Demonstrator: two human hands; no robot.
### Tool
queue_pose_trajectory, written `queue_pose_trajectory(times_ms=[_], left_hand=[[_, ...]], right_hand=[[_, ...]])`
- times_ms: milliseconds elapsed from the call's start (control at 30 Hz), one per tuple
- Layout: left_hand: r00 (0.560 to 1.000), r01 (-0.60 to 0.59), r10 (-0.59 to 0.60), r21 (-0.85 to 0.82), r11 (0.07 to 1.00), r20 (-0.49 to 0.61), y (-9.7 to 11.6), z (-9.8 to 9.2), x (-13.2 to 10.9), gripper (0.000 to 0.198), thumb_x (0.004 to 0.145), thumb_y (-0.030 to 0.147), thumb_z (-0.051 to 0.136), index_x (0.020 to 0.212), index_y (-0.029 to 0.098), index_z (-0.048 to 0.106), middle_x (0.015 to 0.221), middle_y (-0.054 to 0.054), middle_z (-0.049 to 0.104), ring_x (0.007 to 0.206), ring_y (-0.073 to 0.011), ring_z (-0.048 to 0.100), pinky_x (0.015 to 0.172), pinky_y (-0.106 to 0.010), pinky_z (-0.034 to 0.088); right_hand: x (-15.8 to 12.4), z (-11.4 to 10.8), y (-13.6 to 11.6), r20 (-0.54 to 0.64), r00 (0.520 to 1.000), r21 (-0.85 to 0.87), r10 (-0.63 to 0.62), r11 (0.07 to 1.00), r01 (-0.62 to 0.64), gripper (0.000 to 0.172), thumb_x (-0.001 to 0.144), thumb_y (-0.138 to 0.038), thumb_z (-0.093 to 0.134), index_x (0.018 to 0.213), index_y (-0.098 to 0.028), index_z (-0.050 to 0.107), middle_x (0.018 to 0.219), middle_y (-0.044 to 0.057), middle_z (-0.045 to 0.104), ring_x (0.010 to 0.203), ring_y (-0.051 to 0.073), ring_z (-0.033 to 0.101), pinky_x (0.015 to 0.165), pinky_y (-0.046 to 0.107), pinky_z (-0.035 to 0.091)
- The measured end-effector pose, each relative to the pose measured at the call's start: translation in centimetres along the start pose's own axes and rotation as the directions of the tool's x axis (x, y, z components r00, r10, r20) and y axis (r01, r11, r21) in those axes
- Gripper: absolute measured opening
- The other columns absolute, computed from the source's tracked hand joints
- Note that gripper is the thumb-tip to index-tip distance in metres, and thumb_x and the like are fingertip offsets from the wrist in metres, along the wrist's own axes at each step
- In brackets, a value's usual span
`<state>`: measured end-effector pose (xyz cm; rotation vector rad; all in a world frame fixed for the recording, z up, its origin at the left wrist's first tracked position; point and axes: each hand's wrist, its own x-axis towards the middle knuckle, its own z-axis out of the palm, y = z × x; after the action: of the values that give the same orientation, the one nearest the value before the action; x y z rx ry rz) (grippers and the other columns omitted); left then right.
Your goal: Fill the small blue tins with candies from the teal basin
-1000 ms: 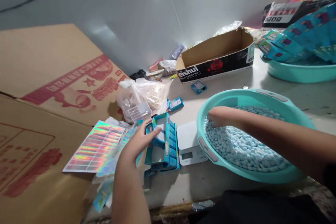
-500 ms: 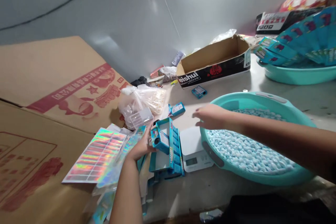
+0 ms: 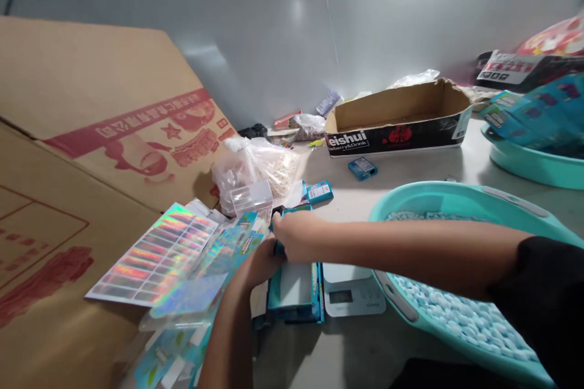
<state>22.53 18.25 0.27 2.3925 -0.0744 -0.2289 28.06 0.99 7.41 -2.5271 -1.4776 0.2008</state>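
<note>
My left hand (image 3: 264, 262) is closed round a small blue carton (image 3: 279, 248), of which only a sliver shows. My right hand (image 3: 296, 234) presses up against it with curled fingers; what they grip is hidden. Beneath both hands lies an open blue display box (image 3: 296, 310) with a pale inside. Against its right side stands a white kitchen scale (image 3: 365, 302). Farther right, under my right forearm, is a turquoise tub (image 3: 396, 197) of pale blue candies (image 3: 460, 310).
Two small blue cartons, one by the plastic bag (image 3: 249, 164) and another blue carton (image 3: 363, 168), lie behind. Holographic sticker sheets (image 3: 155, 261) and a big cardboard box (image 3: 114, 85) flank the left. An open black-sided tray box (image 3: 387, 141) and a second turquoise tub (image 3: 538, 161) stand at the back.
My right hand has moved left from the candy tub's edge to the carton in my left hand. The view has shifted, so the tubs sit farther right and lower.
</note>
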Motion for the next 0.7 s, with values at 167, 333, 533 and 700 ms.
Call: queue_pose_trajectory(times_ms=[167, 333, 533, 700], left_hand=[[0.998, 0.068, -0.067, -0.02, 0.998, 0.014, -0.4, -0.1, -1.1, 0.084, 0.074, 0.026, 0.057, 0.154, 0.019, 0.035, 0.157, -0.007, 0.042, 0.145, -0.0361, 0.037, 0.121, -0.049, 0.03], [0.997, 0.079, -0.079, -0.01, 0.997, -0.023, 0.2, 0.6, -2.1, 0.082, 0.081, 0.026, 0.051, 0.159, 0.019, 0.027, 0.164, -0.006, 0.028, 0.152, -0.0306, 0.024, 0.125, -0.046, 0.02], [0.991, 0.07, -0.073, -0.028, 0.997, -0.111, 0.8, 1.5, -3.3, 0.081, 0.078, 0.027, 0.053, 0.156, 0.023, 0.033, 0.155, -0.005, 0.045, 0.153, -0.0314, 0.02, 0.126, -0.05, 0.01], [0.978, 0.15, -0.159, -0.076, 0.986, -0.133, 1.2, 1.7, -3.8, 0.078, 0.079, 0.027, 0.052, 0.156, 0.027, 0.034, 0.156, -0.003, 0.044, 0.154, -0.0285, 0.019, 0.126, -0.044, 0.02]], right_hand=[[3.1, -1.2, 2.7, 0.001, 1.0, -0.112, 0.024, 0.993, -0.024, 0.041, 0.073, -0.014, 0.069, 0.114, -0.013, 0.071, 0.106, 0.022, 0.071, 0.101, 0.037, 0.069, 0.078, 0.043, 0.056], [4.2, -1.1, 4.3, -0.014, 0.997, -0.147, 0.075, 0.986, -0.076, 0.046, 0.072, -0.013, 0.07, 0.117, -0.009, 0.069, 0.108, 0.024, 0.07, 0.099, 0.038, 0.068, 0.078, 0.044, 0.056], [4.1, -0.8, 5.5, -0.046, 0.997, -0.094, -0.06, 0.994, 0.056, 0.055, 0.082, -0.023, 0.063, 0.136, -0.015, 0.056, 0.126, 0.017, 0.064, 0.11, 0.033, 0.065, 0.083, 0.036, 0.054], [3.7, 0.2, 8.6, -0.2, 0.979, 0.054, -0.049, 0.997, 0.061, 0.091, 0.093, -0.064, 0.049, 0.16, -0.015, 0.013, 0.153, 0.018, 0.041, 0.132, 0.029, 0.051, 0.101, 0.033, 0.046]])
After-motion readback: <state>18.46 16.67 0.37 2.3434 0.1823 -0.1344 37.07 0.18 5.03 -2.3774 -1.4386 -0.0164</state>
